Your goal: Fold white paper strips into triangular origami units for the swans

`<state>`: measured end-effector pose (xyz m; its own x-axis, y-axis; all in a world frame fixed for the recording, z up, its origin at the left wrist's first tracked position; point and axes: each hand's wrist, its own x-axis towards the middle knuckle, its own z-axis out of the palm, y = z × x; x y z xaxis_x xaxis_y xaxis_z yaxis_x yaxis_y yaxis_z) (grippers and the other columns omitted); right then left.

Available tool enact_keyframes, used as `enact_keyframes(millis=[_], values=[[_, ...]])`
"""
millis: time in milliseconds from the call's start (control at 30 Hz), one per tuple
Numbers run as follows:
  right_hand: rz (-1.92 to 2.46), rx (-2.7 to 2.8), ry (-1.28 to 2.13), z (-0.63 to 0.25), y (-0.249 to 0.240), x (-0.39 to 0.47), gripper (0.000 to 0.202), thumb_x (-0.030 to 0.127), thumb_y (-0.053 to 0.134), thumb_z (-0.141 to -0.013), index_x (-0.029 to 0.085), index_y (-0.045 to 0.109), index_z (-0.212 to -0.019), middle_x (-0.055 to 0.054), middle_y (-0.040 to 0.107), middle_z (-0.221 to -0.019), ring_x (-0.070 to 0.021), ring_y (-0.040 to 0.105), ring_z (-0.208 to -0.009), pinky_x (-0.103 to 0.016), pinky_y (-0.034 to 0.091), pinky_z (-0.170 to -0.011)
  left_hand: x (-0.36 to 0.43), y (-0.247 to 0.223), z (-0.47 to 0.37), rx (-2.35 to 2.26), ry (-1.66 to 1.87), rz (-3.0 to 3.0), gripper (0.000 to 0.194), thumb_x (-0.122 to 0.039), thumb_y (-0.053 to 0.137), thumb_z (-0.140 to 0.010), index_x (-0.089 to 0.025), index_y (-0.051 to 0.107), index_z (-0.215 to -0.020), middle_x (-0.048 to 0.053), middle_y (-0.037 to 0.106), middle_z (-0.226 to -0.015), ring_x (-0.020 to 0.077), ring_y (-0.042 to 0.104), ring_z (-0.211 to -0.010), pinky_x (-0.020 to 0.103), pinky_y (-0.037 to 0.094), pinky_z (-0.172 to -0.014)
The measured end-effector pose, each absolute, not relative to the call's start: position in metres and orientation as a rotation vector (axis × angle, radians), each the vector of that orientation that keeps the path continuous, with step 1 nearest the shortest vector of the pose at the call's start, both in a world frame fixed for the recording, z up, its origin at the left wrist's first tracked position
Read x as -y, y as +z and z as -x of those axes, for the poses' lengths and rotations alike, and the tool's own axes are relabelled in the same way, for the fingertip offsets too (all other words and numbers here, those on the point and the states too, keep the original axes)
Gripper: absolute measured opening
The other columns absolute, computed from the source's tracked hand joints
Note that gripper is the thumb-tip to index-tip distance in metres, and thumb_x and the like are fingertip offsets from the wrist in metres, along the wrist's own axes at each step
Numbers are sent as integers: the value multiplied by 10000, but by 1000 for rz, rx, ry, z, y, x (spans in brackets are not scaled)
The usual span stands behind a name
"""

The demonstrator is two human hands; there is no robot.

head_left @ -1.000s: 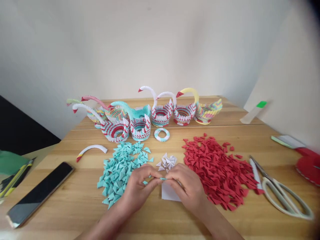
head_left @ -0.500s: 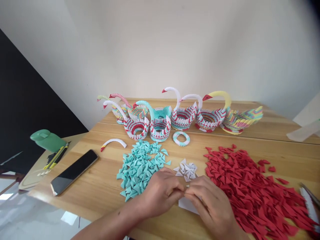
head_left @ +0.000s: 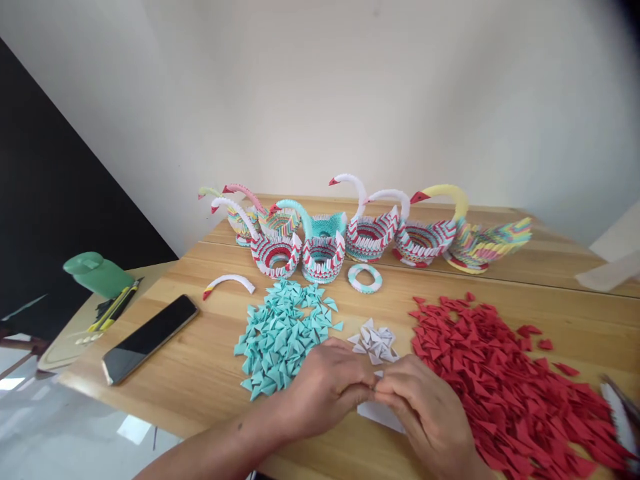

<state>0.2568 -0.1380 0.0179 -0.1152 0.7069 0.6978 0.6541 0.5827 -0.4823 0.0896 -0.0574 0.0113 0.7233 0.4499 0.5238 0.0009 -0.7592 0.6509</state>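
Note:
My left hand (head_left: pixel 333 380) and my right hand (head_left: pixel 425 403) meet at the fingertips near the front of the table. Both are closed in a pinch on a small whitish piece of paper (head_left: pixel 379 375), which the fingers mostly hide. Under my right hand lies a flat white paper (head_left: pixel 377 415). Small folded white pieces (head_left: pixel 374 341) sit just beyond my fingers. A heap of folded teal pieces (head_left: pixel 283 337) lies beside my left hand, and a larger heap of red pieces (head_left: pixel 505 380) spreads out on the right of my right hand.
Several paper swans (head_left: pixel 371 237) stand along the back of the wooden table (head_left: pixel 200 347). A white and teal ring (head_left: pixel 365 279) and a curved white neck (head_left: pixel 230 280) lie before them. At the left are a phone (head_left: pixel 150 340), cutters (head_left: pixel 116 307) and a green bottle (head_left: pixel 97 275).
The view has shifted slightly. My fingertips are still together, with a little more of the small whitish piece showing between them. The heaps have not visibly changed.

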Motion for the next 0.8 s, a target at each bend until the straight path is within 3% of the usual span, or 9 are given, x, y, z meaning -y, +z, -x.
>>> enact_keyframes(millis=[200,400,667,800], values=[[1119,1834,40,-261,13,139,162,323,581,-957,219,665,-1049,-55,705,-798,-187,657,-709,-286,531,-603,58,12,-89,-395,1009,-2237,186,-270,561,-942,-190,649,-799,7,726,-712,134,654,-664,297,473,-813],[1151,1830,51,-258,11,139,104,157,555,-936,216,638,-911,-36,673,-739,-172,621,-672,-279,498,-600,59,11,-90,-399,1029,-2288,189,-135,518,-856,-187,592,-689,-15,643,-587,119,590,-568,299,487,-784],[1077,1822,16,-257,15,140,144,103,538,-908,217,612,-861,9,573,-611,-141,505,-546,-253,397,-496,63,12,-91,-339,1003,-2316,152,-132,528,-843,-191,579,-713,-3,625,-606,129,599,-599,286,489,-783],[1090,1812,36,-258,12,140,123,119,550,-921,211,631,-911,2,588,-643,-139,517,-569,-252,418,-515,62,13,-90,-333,1047,-2282,153,-121,537,-845,-187,575,-712,-12,617,-592,123,593,-582,283,486,-790]])
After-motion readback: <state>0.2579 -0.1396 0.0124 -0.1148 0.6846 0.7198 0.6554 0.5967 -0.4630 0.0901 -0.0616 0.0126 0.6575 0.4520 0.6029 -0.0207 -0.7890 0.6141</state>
